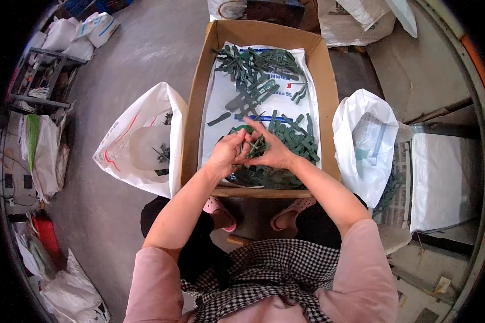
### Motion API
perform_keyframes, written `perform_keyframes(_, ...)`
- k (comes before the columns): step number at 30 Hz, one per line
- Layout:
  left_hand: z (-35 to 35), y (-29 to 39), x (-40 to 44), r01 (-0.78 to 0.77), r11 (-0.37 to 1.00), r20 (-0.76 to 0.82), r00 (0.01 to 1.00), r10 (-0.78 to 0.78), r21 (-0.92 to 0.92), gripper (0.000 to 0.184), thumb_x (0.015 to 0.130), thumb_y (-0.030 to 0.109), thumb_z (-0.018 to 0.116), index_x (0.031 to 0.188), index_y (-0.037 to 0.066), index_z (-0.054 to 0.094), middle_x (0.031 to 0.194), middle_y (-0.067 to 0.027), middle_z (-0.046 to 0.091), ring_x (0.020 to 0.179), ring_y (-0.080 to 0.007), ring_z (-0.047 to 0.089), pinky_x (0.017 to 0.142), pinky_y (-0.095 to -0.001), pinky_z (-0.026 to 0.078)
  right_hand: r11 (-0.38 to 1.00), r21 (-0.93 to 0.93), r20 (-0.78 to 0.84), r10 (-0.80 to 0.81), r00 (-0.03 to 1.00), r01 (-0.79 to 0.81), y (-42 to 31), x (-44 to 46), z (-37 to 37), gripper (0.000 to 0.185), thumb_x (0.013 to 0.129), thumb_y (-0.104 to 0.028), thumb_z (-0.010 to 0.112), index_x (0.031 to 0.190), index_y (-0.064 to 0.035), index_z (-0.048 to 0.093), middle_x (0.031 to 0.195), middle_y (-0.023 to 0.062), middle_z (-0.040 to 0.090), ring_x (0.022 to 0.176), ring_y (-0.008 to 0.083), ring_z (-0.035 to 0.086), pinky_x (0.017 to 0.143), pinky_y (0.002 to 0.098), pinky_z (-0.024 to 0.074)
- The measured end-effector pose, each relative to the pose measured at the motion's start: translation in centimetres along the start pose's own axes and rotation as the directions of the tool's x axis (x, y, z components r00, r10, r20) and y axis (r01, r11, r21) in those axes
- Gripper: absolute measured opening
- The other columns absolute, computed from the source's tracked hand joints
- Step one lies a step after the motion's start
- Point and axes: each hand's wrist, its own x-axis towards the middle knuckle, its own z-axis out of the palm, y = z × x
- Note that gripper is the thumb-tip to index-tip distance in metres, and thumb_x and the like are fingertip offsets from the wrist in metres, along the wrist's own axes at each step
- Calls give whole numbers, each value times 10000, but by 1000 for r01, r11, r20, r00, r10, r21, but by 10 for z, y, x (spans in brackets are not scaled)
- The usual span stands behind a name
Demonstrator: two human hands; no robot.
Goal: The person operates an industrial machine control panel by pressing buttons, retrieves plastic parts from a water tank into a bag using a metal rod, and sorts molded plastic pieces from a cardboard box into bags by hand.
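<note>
Over the near part of a cardboard box (196,107), my two hands meet. My left hand (229,152) is closed, its fingertips pinched against a small bunch of dark green plastic pieces (257,145). My right hand (275,152) curls around the same bunch, with its index finger stretched toward the left hand. Just which pieces each hand grips is partly hidden by the fingers. Beyond the hands lies a loose heap of thin, branching green pieces (245,67). Flat, strip-like green pieces (293,137) are piled to the right, on a white printed sack (296,99) lining the box.
An opened white sack (129,134) with a few green pieces stands against the box's left side. Another opened white sack (361,145) stands at the right, beside a crate (401,177). A metal rack (48,75) and more sacks line the left. My feet are below the box.
</note>
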Motion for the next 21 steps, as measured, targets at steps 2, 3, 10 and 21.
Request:
perform_keyframes(2, -1, -6, 6, -225, 800, -52, 951, 304, 556, 193, 921, 252, 437, 850, 88, 510, 551, -47, 479, 458, -159, 456, 431, -278, 360, 979, -177, -27, 99, 995, -102, 9, -2, 5, 650, 641, -227, 764, 1176, -54, 438, 1095, 160, 562, 1048, 302, 537, 890, 350, 406)
perform_keyframes(3, -2, -8, 9, -278, 275, 81, 823, 562, 920, 155, 907, 211, 455, 858, 77, 515, 564, -75, 500, 508, -201, 529, 469, -312, 412, 979, -179, -23, 98, 995, -100, 14, -2, 7, 650, 641, -227, 764, 1176, -54, 438, 1095, 160, 562, 1048, 302, 537, 890, 350, 406)
perform_keyframes(10, -15, 71, -34, 283, -87, -110, 612, 783, 955, 212, 804, 107, 509, 1011, 60, 496, 757, -177, 595, 744, -368, 591, 644, -447, 460, 734, -657, 186, 376, 908, -170, 90, 7, 6, 810, 677, -643, 601, 1135, 8, 450, 1117, 245, 503, 1026, 395, 510, 867, 456, 421)
perform_keyframes(21, -43, 74, -18, 67, -83, 15, 684, 729, 994, 272, 746, 67, 617, 1009, 17, 568, 869, -176, 568, 828, -341, 557, 722, -391, 453, 746, -664, -196, -235, 952, 47, 101, 90, -7, 122, 793, -89, 551, 893, -38, 599, 853, 122, 582, 789, 311, 584, 659, 350, 477)
